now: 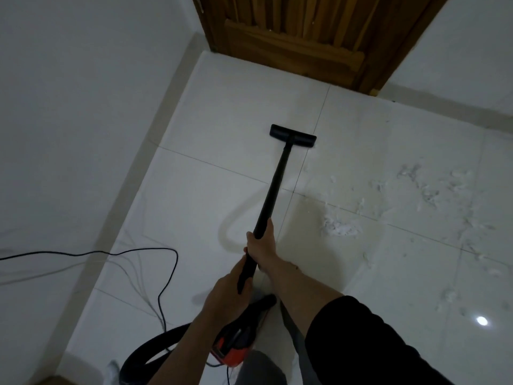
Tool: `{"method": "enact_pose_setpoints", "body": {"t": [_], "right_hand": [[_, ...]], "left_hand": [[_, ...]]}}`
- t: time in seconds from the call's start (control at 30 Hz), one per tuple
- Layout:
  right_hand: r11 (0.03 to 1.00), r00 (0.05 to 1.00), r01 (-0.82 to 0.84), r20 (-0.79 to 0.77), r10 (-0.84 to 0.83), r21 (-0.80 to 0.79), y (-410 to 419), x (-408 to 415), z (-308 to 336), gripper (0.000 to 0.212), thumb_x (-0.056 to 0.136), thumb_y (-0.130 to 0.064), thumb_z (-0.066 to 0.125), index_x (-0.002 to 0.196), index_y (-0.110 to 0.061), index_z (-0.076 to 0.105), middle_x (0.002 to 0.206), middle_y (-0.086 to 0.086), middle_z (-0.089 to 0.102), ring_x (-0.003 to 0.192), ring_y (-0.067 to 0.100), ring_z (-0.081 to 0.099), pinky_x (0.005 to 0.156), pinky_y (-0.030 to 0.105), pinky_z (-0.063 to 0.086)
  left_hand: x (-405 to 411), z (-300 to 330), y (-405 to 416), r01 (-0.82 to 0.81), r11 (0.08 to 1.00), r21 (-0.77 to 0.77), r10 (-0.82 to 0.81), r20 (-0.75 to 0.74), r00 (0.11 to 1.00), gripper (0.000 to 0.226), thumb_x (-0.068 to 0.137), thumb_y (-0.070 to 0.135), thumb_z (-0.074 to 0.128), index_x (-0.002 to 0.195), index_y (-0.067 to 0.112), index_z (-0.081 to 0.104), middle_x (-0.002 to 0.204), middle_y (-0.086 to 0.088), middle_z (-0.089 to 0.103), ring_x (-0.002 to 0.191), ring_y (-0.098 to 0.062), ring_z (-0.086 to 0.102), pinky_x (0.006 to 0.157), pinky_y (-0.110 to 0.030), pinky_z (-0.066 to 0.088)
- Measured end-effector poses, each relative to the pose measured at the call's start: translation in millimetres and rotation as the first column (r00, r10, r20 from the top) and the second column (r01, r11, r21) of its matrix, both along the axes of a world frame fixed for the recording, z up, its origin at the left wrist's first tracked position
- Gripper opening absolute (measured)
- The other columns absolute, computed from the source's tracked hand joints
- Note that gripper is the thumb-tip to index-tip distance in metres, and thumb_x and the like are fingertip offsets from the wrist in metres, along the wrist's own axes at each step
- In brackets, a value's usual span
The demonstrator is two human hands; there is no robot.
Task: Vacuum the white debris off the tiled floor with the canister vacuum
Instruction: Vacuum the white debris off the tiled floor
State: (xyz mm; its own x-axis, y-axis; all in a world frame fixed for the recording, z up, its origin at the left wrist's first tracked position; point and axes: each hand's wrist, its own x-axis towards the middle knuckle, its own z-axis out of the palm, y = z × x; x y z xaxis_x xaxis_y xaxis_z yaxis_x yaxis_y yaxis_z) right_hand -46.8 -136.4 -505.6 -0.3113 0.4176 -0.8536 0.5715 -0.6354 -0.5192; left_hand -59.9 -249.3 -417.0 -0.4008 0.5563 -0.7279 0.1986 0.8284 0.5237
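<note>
Both hands grip a long black vacuum wand [273, 187]: right hand [262, 247] wrapped around it higher up, left hand [226, 294] closed lower. Its flat black floor nozzle [293, 136] rests ahead. Scattered white paper-like debris [340, 227] lies to the right, nearer the right hand, on glossy white floor tiles [208, 195]. A red-and-black canister vacuum [236, 347] sits below the hands, brown wooden door [299, 37] beyond.

Dim, grey-toned indoor shot. Small bright glare spot [482, 320] on glossy tiled floor [222, 176] at 4 o'clock, reflecting overhead lamp. Faint curved hose shadow [236, 218] near centre. Wide-angle bend at edges: wall [69, 107] at 9 o'clock leans. Soft, slightly blurred detail; white debris [338, 227] smeared, low contrast.
</note>
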Motion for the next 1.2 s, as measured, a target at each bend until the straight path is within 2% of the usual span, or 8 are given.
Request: {"method": "enact_pose_setpoints", "body": {"t": [0.27, 0.43, 0.57, 0.73, 0.87, 1.0, 1.13, 1.2], "right_hand": [[1.0, 1.0, -0.002, -0.014, 0.002, 0.004, 68, -23, 0, 0.077, 0.097, -0.008, 0.05, 0.158, -0.029, 0.008, 0.093, -0.013, 0.047, 0.063, 0.017, 0.056, 0.065, 0.032, 0.057], [1.0, 1.0, -0.003, -0.019, 0.003, 0.01, 99, -44, -5, 0.076, 0.097, -0.009, 0.05, 0.157, -0.029, 0.009, 0.094, -0.008, 0.05, 0.061, 0.017, 0.057, 0.064, 0.033, 0.057], [1.0, 1.0, 0.006, -0.023, -0.005, 0.024, 122, -57, -9, 0.073, 0.096, -0.008, 0.052, 0.156, -0.026, 0.013, 0.094, -0.006, 0.049, 0.063, 0.016, 0.056, 0.062, 0.03, 0.057], [0.999, 1.0, 0.018, -0.025, -0.017, 0.041, 146, -71, -16, 0.072, 0.096, -0.007, 0.052, 0.155, -0.024, 0.016, 0.094, -0.005, 0.048, 0.065, 0.016, 0.055, 0.064, 0.031, 0.058], [0.998, 0.999, 0.027, -0.031, -0.025, 0.062, 161, -80, -23, 0.07, 0.096, -0.006, 0.052, 0.155, -0.021, 0.017, 0.092, -0.004, 0.048, 0.063, 0.014, 0.053, 0.061, 0.029, 0.056], [0.996, 0.998, 0.05, -0.036, -0.047, 0.076, 173, -84, -30, 0.07, 0.096, -0.006, 0.052, 0.155, -0.023, 0.018, 0.092, -0.003, 0.048, 0.063, 0.014, 0.055, 0.065, 0.034, 0.059], [0.995, 0.998, 0.062, -0.031, -0.06, 0.075, 184, -85, -32, 0.072, 0.096, -0.007, 0.052, 0.155, -0.024, 0.016, 0.091, -0.002, 0.049, 0.063, 0.016, 0.054, 0.07, 0.038, 0.058], [0.994, 0.996, 0.076, -0.053, -0.072, 0.082, 195, -88, -34, 0.073, 0.096, -0.007, 0.052, 0.156, -0.025, 0.014, 0.09, -0.002, 0.051, 0.063, 0.017, 0.055, 0.068, 0.038, 0.058]], "left_hand": [[-22, -12, 62, 0.001, 1.0, 0.013, 0.0, -0.041, 0.999, 0.054, 0.099, 0.024, 0.04, 0.149, 0.03, 0.019, 0.113, 0.0, 0.065, 0.073, -0.003, 0.06, 0.07, -0.02, 0.05], [-42, -15, 95, -0.008, 1.0, 0.017, 0.008, -0.033, 0.999, 0.052, 0.099, 0.025, 0.04, 0.148, 0.029, 0.022, 0.09, 0.006, 0.062, 0.061, -0.002, 0.059, 0.052, -0.012, 0.044], [-56, -19, 118, -0.004, 1.0, 0.019, 0.004, -0.024, 1.0, 0.053, 0.099, 0.026, 0.04, 0.148, 0.03, 0.02, 0.08, 0.014, 0.06, 0.056, 0.001, 0.059, 0.049, -0.009, 0.042], [-71, -24, 142, 0.01, 1.0, 0.028, -0.009, -0.018, 1.0, 0.055, 0.1, 0.028, 0.037, 0.15, 0.032, 0.015, 0.105, 0.004, 0.065, 0.066, -0.002, 0.061, 0.055, -0.012, 0.043], [-81, -33, 156, 0.017, 0.999, 0.029, -0.017, -0.024, 1.0, 0.053, 0.099, 0.03, 0.037, 0.148, 0.035, 0.018, 0.09, 0.006, 0.065, 0.062, -0.007, 0.062, 0.055, -0.017, 0.047], [-85, -41, 168, 0.028, 0.999, 0.033, -0.028, -0.02, 0.999, 0.051, 0.1, 0.029, 0.036, 0.148, 0.033, 0.02, 0.089, 0.002, 0.064, 0.056, -0.008, 0.06, 0.053, -0.021, 0.047], [-90, -46, 182, 0.03, 0.999, 0.039, -0.03, -0.002, 1.0, 0.05, 0.1, 0.029, 0.036, 0.147, 0.033, 0.021, 0.102, 0.001, 0.064, 0.062, -0.006, 0.059, 0.059, -0.021, 0.048], [-91, -48, 190, 0.024, 0.998, 0.058, -0.023, -0.013, 1.0, 0.051, 0.1, 0.029, 0.037, 0.148, 0.033, 0.02, 0.122, -0.002, 0.062, 0.081, -0.012, 0.064, 0.073, -0.023, 0.05]]}}
